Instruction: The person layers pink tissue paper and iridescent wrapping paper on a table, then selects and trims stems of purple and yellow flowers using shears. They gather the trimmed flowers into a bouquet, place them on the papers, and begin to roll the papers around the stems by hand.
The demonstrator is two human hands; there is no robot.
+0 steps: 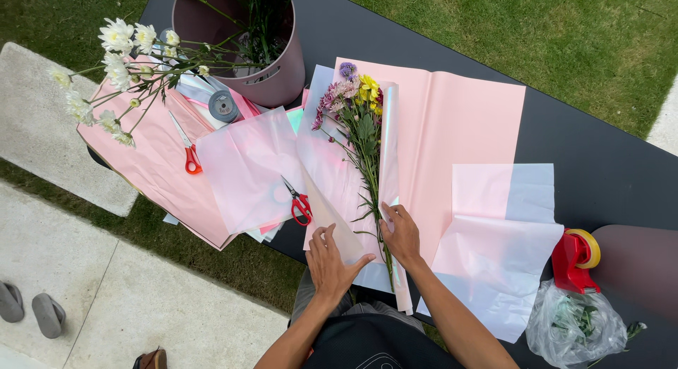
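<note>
Working down from the black table (600, 164), we see matte pink wrapping paper (452, 129) under a glossy translucent sheet (332, 178) cradling the small bouquet (357, 115) of purple, pink and yellow blooms. Our left hand (332, 259) lies flat, fingers spread on the sheet; our right hand (401, 235) pinches its folded edge beside the thin green stems (374, 199). Slick film could slip and crease, we judge, or crush the stems. Red-handled scissors (299, 201) lie just beside.

wrap sheet (332, 178): frosted translucent film | pink sheet (459, 122): matt paper | table (607, 157): smooth black
</note>
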